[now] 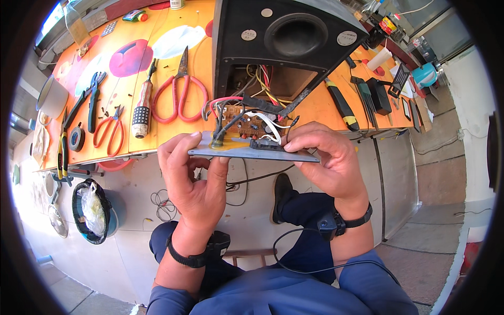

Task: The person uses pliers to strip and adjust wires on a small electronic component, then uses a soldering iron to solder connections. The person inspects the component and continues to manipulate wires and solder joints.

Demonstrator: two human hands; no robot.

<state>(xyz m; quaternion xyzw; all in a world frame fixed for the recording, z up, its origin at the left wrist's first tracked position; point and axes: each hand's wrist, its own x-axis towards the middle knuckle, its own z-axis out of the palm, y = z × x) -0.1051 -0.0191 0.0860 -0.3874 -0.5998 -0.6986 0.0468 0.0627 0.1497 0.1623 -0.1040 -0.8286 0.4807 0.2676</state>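
Observation:
Between my hands, off the table's front edge, is a flat grey panel point(239, 153) with a brown circuit board point(252, 123) fixed to it. My left hand point(191, 176) pinches the panel's left end between thumb and fingers. At its right end my right hand point(328, 155) grips the edge, thumb underneath. Black, red, white and yellow wires run from the board into an opening in a black speaker box point(283, 44). A white plug with white leads point(270, 126) sits on the board near my right fingers. The panel's underside is hidden.
On the orange table point(173, 134) lie scissors point(181, 92), a screwdriver point(142, 110), pliers point(94, 100), small red cutters point(110, 131), black tape point(77, 137) and loose screws. A yellow-black knife point(342, 105) and files point(365, 97) lie right. A lined bucket point(94, 212) stands on the floor.

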